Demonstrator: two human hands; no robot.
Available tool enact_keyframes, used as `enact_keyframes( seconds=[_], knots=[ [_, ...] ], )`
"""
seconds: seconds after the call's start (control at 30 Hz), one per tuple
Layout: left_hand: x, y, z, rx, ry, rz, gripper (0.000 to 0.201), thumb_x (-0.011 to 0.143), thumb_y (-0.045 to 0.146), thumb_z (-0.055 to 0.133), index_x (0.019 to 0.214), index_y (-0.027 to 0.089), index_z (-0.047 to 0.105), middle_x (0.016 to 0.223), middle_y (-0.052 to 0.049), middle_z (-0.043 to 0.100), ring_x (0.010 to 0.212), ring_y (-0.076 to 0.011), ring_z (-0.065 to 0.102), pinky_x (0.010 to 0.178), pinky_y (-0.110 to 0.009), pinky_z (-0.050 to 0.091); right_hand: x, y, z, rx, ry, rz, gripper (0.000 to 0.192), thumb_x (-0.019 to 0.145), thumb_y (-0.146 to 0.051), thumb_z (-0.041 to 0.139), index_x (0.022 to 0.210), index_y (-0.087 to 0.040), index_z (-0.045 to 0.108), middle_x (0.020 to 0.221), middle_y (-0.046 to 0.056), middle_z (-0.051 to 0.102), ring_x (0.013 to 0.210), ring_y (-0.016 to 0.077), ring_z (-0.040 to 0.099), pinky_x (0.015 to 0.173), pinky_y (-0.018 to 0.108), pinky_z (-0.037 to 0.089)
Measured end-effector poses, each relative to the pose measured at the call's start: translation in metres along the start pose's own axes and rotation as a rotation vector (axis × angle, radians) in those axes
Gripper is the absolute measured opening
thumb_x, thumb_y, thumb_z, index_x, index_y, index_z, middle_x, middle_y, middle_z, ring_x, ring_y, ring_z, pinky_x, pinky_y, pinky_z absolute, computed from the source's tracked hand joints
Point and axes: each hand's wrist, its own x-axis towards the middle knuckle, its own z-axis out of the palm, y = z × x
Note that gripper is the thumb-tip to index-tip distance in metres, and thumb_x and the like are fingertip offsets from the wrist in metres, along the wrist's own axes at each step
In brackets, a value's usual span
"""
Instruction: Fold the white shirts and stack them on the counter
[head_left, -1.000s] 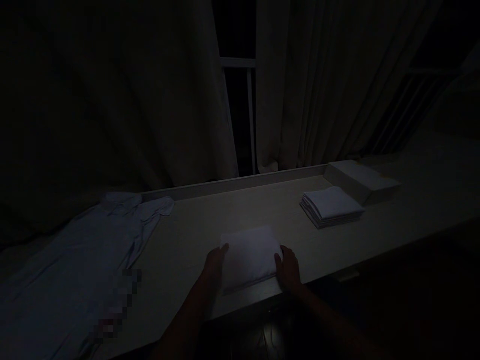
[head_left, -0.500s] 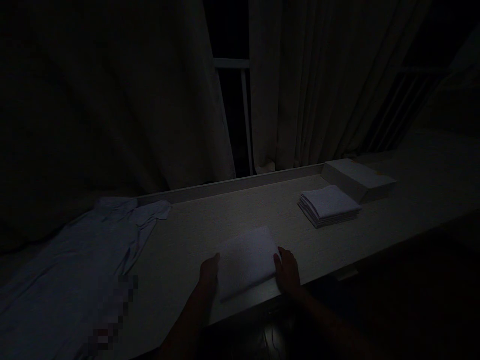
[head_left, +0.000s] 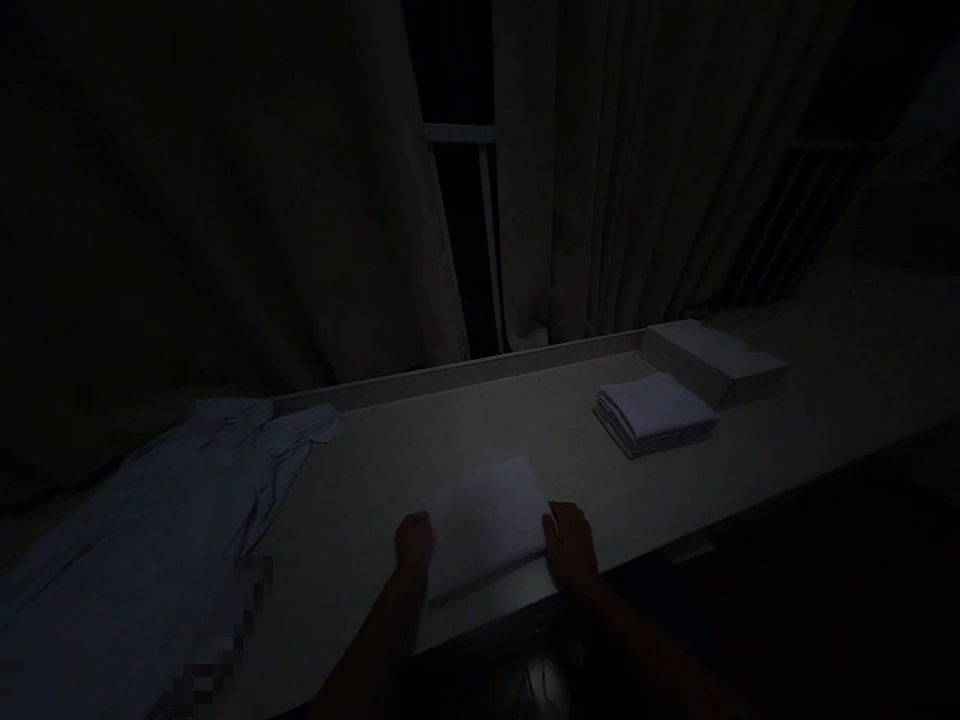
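Observation:
A folded white cloth (head_left: 486, 525), a neat rectangle, lies at the middle of the table near its front edge. My left hand (head_left: 414, 543) grips its left side, the fingers closed at the edge. At the opposite side my right hand (head_left: 570, 545) pinches the right edge between thumb and fingers. Dim light hides the finer detail of the fingers. To the right rests a stack of folded white cloths (head_left: 656, 408). A pale shirt (head_left: 172, 520) is spread out at the left, its collar and a sleeve toward the back.
The long pale table (head_left: 360, 490) has a raised ledge (head_left: 465, 373) along its back. Behind the stack sits a white box (head_left: 716, 355). Dark curtains (head_left: 577, 200) hang beyond the table, with a railing (head_left: 461, 134) showing in the gap.
The view has shifted slightly. Both hands keep hold of the folded cloth, which sits a touch farther left; the shirt and the stack look the same.

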Motion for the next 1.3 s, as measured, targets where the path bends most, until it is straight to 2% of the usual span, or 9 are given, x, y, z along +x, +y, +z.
enact_keyframes(
  seconds=[0.17,0.27,0.33,0.43,0.57,0.8,1.07,1.17,1.3],
  knots=[
    [-0.003,0.001,-0.002,0.045,-0.015,-0.003,0.029,0.079,0.038,0.050,0.061,0.017,0.059,0.073,-0.018,0.068,0.086,-0.0328,0.066,0.077,-0.039,0.047,0.000,0.000,0.002,-0.017,0.014,0.006,0.035,0.099,-0.036,0.035,0.114,-0.018,0.061,0.110,0.012,0.061,0.104,0.0247,0.054,0.092,0.038,0.039],
    [-0.018,0.006,-0.008,0.056,-0.008,0.052,0.046,0.082,0.050,0.049,0.096,0.009,0.064,0.092,-0.019,0.070,0.087,-0.0294,0.067,0.076,-0.037,0.049,0.001,-0.003,-0.003,-0.008,-0.003,0.015,0.035,0.099,-0.036,0.035,0.113,-0.018,0.061,0.109,0.011,0.062,0.104,0.0247,0.053,0.092,0.038,0.038],
    [-0.032,0.010,-0.010,0.078,0.046,0.110,0.065,0.081,0.054,0.052,0.125,0.007,0.051,0.118,-0.022,0.063,0.106,-0.0290,0.062,0.088,-0.038,0.048,0.001,-0.006,-0.007,-0.010,-0.011,0.024,0.034,0.099,-0.036,0.035,0.113,-0.018,0.061,0.109,0.011,0.062,0.103,0.0246,0.053,0.092,0.038,0.037],
    [-0.054,0.011,-0.007,0.257,0.033,0.446,0.071,0.083,0.053,0.052,0.141,0.013,0.040,0.147,-0.019,0.041,0.137,-0.0290,0.037,0.113,-0.043,0.027,0.000,-0.009,-0.009,-0.016,-0.009,0.023,0.034,0.099,-0.035,0.036,0.113,-0.017,0.061,0.108,0.011,0.061,0.103,0.0242,0.053,0.092,0.038,0.037],
    [-0.074,-0.012,0.006,0.624,-0.153,0.851,0.059,0.089,0.051,0.046,0.144,0.030,0.040,0.158,-0.008,0.026,0.147,-0.0320,0.015,0.117,-0.055,0.008,0.000,-0.007,-0.006,-0.048,-0.014,0.012,0.032,0.098,-0.035,0.038,0.112,-0.017,0.061,0.108,0.011,0.061,0.102,0.0241,0.053,0.092,0.038,0.038],
    [-0.076,-0.043,0.014,0.824,-0.044,0.869,0.063,0.092,0.052,0.039,0.150,0.032,0.027,0.160,-0.007,0.019,0.147,-0.0339,0.009,0.114,-0.057,0.016,0.002,-0.012,-0.007,-0.160,-0.027,0.007,0.038,0.098,-0.034,0.039,0.123,-0.012,0.058,0.121,0.016,0.060,0.114,0.0281,0.052,0.097,0.045,0.038],
    [-0.077,-0.043,0.017,0.922,-0.077,0.825,0.061,0.092,0.039,0.041,0.150,0.029,0.025,0.160,-0.008,0.017,0.146,-0.0395,0.000,0.112,-0.063,0.015,-0.001,-0.108,0.017,-0.124,-0.303,-0.556,0.054,0.101,-0.041,0.031,0.149,-0.016,0.032,0.156,0.009,0.028,0.146,0.0253,0.014,0.118,0.050,0.011],
    [-0.077,-0.046,0.017,0.907,-0.078,0.809,0.061,0.092,0.045,0.039,0.150,0.031,0.026,0.161,-0.007,0.016,0.147,-0.0389,0.001,0.111,-0.063,0.016,0.017,-0.103,0.022,-0.149,-0.309,-0.439,0.060,0.100,-0.046,0.028,0.149,-0.011,0.031,0.156,0.013,0.024,0.147,0.0264,0.010,0.118,0.051,0.011],
    [-0.071,-0.037,0.014,0.887,-0.099,0.788,0.066,0.089,0.061,0.036,0.149,0.035,0.028,0.160,-0.010,0.018,0.146,-0.0387,0.012,0.110,-0.063,0.017,0.033,-0.062,0.017,-0.226,-0.284,-0.255,0.073,0.098,-0.055,0.028,0.149,-0.003,0.028,0.156,0.019,0.018,0.146,0.0295,0.007,0.118,0.052,0.010]
  ],
)
